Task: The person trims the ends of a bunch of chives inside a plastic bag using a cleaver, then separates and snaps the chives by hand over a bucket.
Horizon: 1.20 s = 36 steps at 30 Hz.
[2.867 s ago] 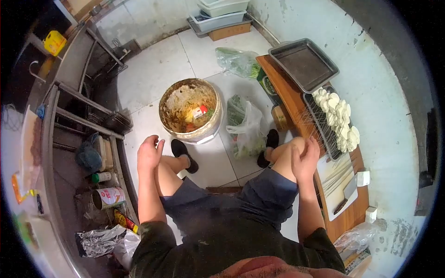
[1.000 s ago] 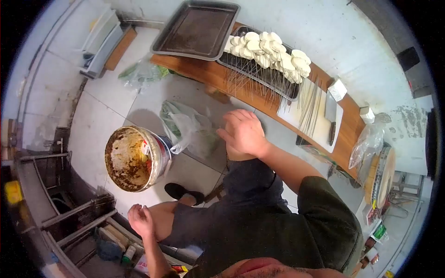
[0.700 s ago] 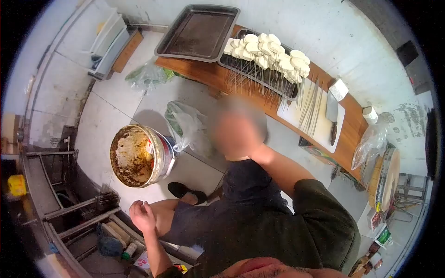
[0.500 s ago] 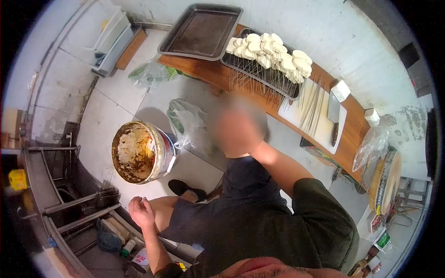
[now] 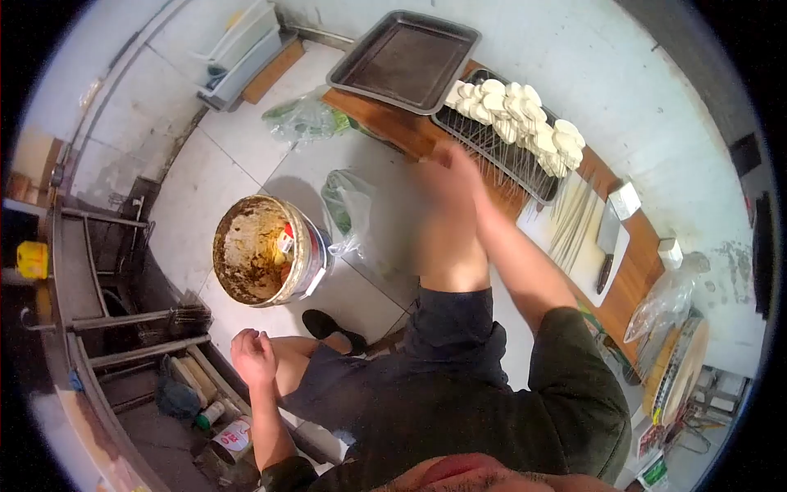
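Observation:
My left hand point(image 5: 254, 357) hangs beside my bent knee, with fingers loosely curled and nothing visible in it. My right hand point(image 5: 452, 176) reaches past my other knee to the front edge of the wooden bench. A blurred patch hides part of it, so whether it holds anything is unclear. Near it, a dark tray point(image 5: 541, 197) bears a heap of pale oval slices point(image 5: 525, 123) on thin metal skewers point(image 5: 492, 152). To the right, loose metal skewers point(image 5: 571, 225) lie on a white cutting board point(image 5: 580, 280) beside a knife point(image 5: 605, 275).
A larger dark baking tray point(image 5: 398, 61) sits on the bench's point(image 5: 369, 115) left end. On the tiled floor stand a dirty bucket point(image 5: 316, 254) and plastic bags of greens point(image 5: 340, 201). Metal shelving point(image 5: 123, 357) runs along the left. A clear plastic bag point(image 5: 660, 307) hangs at right.
My right hand has moved up toward the bench edge and come out of the blurred patch. The view has shifted, with the bench now farther right. My left hand stays by the knee.

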Each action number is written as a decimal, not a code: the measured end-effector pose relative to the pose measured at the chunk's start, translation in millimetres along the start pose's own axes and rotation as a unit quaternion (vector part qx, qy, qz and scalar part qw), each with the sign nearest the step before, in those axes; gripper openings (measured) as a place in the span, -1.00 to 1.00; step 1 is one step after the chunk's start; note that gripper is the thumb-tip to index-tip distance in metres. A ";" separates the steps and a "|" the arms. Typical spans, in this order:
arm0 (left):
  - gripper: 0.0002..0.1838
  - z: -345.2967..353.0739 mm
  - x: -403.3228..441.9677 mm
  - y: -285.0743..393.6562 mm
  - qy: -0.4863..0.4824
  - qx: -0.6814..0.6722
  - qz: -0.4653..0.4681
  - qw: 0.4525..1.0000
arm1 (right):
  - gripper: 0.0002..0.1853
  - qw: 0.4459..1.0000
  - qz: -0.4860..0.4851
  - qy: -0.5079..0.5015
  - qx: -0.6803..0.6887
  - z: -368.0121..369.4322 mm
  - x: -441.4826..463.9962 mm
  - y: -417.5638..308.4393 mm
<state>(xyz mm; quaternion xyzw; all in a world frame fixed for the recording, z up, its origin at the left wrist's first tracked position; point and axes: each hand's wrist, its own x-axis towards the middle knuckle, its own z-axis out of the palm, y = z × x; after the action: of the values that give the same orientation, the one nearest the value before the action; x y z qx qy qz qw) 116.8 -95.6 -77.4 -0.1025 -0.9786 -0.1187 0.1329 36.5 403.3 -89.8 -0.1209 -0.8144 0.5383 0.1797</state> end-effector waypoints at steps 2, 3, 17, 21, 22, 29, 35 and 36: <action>-0.83 -0.5 2.4 2.9 0.003 0.000 -0.008 1.000 | -0.32 0.984 0.135 0.082 -0.086 -8.3 63.0 -16.7; -0.84 0.9 3.5 1.6 0.005 -0.004 -0.008 1.000 | -0.25 0.985 0.127 0.094 -0.075 -9.0 95.8 7.5; -0.85 -11.8 17.7 -5.7 0.047 -0.028 -0.047 0.997 | -0.70 0.953 0.262 0.150 0.031 36.3 209.1 86.8; -0.84 -14.0 17.1 -11.8 0.055 -0.043 -0.056 0.996 | -0.63 0.948 0.065 0.225 -0.217 44.8 198.1 30.2; -0.84 -15.6 17.2 -12.2 0.055 -0.051 -0.060 0.995 | -0.64 0.934 0.016 0.243 -0.262 49.5 196.6 9.7; -0.83 -20.4 8.0 -20.8 0.082 -0.074 -0.080 0.991 | -0.67 0.915 -0.116 0.240 -0.302 96.8 230.6 -77.1; -0.82 -24.1 2.5 -25.2 0.096 -0.072 -0.103 0.987 | -0.64 0.900 -0.207 0.225 -0.309 134.1 240.2 -130.5; -0.82 -24.6 3.4 -25.8 0.096 -0.073 -0.102 0.987 | -0.64 0.897 -0.221 0.232 -0.306 137.6 239.9 -136.2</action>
<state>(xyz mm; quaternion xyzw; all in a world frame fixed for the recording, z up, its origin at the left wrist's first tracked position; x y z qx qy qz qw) 113.4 -125.9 -58.7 0.0005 -0.9554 -0.2117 0.2058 -239.6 329.0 25.6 -0.1084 -0.8799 0.1663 0.4316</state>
